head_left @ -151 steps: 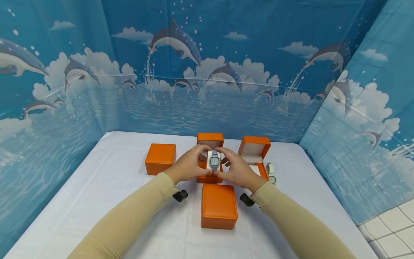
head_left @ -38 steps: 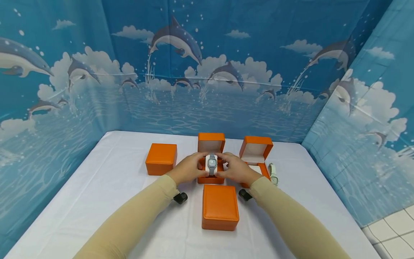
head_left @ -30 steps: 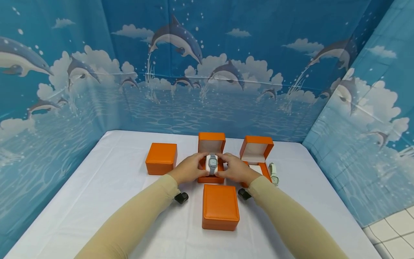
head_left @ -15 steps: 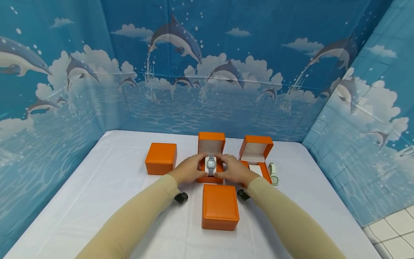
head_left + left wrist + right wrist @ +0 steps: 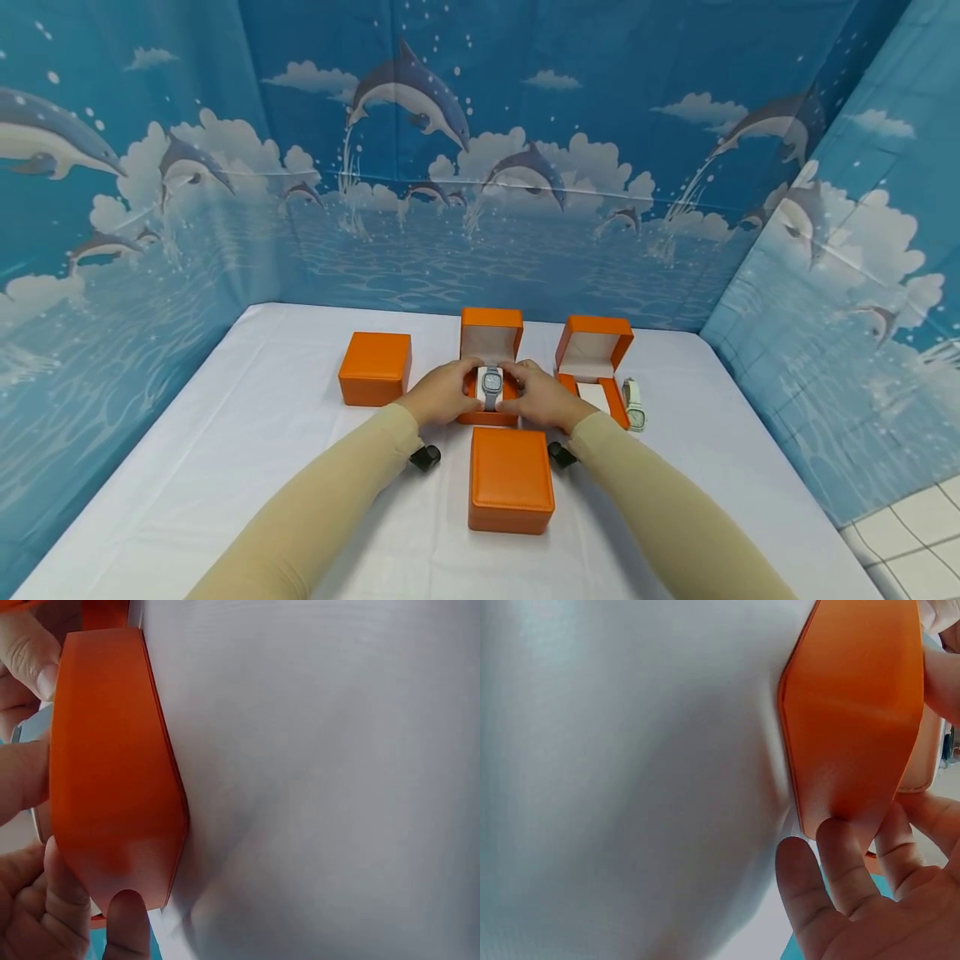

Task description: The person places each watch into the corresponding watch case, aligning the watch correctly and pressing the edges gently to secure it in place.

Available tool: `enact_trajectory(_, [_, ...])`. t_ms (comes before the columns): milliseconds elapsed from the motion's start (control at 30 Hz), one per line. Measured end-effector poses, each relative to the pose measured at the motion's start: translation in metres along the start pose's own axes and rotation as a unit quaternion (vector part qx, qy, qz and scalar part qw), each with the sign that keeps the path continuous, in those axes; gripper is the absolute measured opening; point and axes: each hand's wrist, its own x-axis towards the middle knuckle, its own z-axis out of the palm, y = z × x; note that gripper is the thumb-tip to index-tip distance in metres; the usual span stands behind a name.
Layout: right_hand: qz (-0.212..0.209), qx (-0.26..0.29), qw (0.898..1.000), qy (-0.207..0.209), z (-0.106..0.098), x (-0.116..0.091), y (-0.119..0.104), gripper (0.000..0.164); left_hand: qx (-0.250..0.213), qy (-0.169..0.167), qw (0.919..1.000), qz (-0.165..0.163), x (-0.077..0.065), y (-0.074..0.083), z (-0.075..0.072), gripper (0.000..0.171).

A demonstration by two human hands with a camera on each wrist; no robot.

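Note:
In the head view, a watch with a grey-blue strap, wrapped round a white cushion, sits in the middle orange box, whose lid stands up. My left hand pinches the cushioned watch from the left, thumb at the near end and index finger at the far end. From the right, my right hand pinches it the same way. Both wrist views show other fingertips touching the box's orange side wall. The cushion's pale edge peeks above the rim in the right wrist view.
A closed orange box stands left, another in front. To the right, an open box holds a bare white cushion. A pale green watch lies beside it. White cloth covers the table; a dolphin-print curtain surrounds it.
Over the last five seconds the watch on its cushion has gone down into the middle box, both hands lowering with it. In the last second it has shifted only slightly. The other boxes stay put.

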Motion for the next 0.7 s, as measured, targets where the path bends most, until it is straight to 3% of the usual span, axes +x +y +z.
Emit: enact_trajectory(700, [-0.002, 0.011, 1.0, -0.015, -0.0029, 0.0019, -0.006, 0.077, 0.001, 0.003, 0.9999, -0.016, 0.0001, 0.0046, 0.0006, 0.068])
